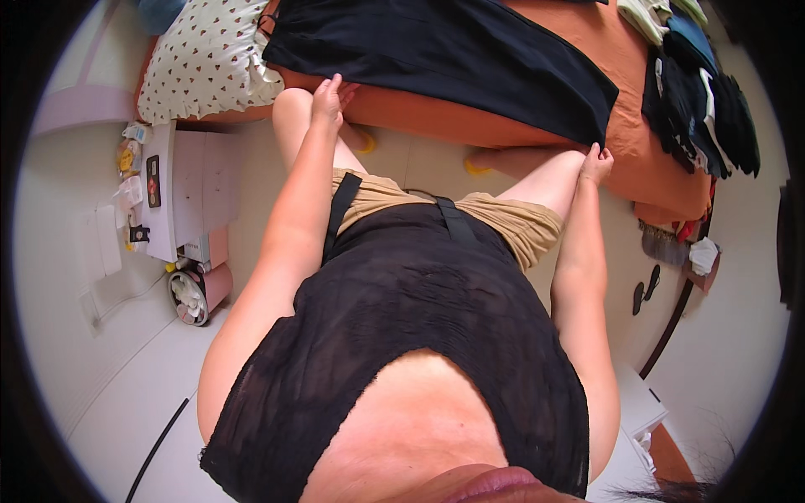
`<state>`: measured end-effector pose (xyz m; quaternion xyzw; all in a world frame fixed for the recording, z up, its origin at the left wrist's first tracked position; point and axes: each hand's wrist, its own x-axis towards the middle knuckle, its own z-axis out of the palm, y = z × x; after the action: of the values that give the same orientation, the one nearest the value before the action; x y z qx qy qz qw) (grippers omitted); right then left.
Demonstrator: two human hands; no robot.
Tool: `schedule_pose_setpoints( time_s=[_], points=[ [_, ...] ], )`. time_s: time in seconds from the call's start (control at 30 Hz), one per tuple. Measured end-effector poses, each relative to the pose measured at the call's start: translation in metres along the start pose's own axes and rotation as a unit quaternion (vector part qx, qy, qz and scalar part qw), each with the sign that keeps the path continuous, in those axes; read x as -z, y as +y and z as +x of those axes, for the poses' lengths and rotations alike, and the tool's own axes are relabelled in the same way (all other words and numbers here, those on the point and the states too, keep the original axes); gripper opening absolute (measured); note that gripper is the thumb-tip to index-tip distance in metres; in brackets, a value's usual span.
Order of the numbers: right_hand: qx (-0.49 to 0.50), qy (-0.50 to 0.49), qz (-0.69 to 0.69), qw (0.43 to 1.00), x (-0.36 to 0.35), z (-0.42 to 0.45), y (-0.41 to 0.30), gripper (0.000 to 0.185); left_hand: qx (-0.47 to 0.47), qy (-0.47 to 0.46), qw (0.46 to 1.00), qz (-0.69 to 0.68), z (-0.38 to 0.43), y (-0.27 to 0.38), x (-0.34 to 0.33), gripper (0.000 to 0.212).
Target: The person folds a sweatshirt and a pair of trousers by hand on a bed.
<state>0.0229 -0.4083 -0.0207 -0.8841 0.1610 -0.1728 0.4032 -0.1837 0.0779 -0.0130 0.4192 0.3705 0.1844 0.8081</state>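
A pair of black trousers or similar long black garment (pixel 434 56) lies spread across a bed with an orange sheet (pixel 402 116). Its drawstring end is at the left, beside a pillow. My right hand (pixel 600 165) pinches the garment's lower right corner at the bed's near edge. My left hand (pixel 332 99) is at the garment's near edge towards the left, fingers apart and palm partly turned up; whether it touches the cloth is unclear. The far side of the garment runs out of the picture at the top.
A frilled patterned pillow (pixel 201 63) lies at the bed's left. Folded dark clothes (pixel 698 113) are piled at its right end. A white cabinet (pixel 160 195) with small items and a pink waste bin (pixel 217 289) stand at the left. Black slippers (pixel 646 289) lie on the floor at the right.
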Motion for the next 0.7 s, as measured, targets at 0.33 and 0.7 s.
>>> schedule_pose_setpoints(
  time_s=[0.33,0.7],
  points=[
    [-0.044,-0.056,0.288,0.955,-0.006,0.038,-0.001,0.026,0.021,-0.042,0.999,-0.025,0.011,0.033,-0.003,0.009],
    [-0.003,-0.046,0.384,0.922,0.045,0.081,-0.103,0.017,-0.011,-0.025,0.995,-0.1,0.015,0.071,-0.019,0.011]
  ],
)
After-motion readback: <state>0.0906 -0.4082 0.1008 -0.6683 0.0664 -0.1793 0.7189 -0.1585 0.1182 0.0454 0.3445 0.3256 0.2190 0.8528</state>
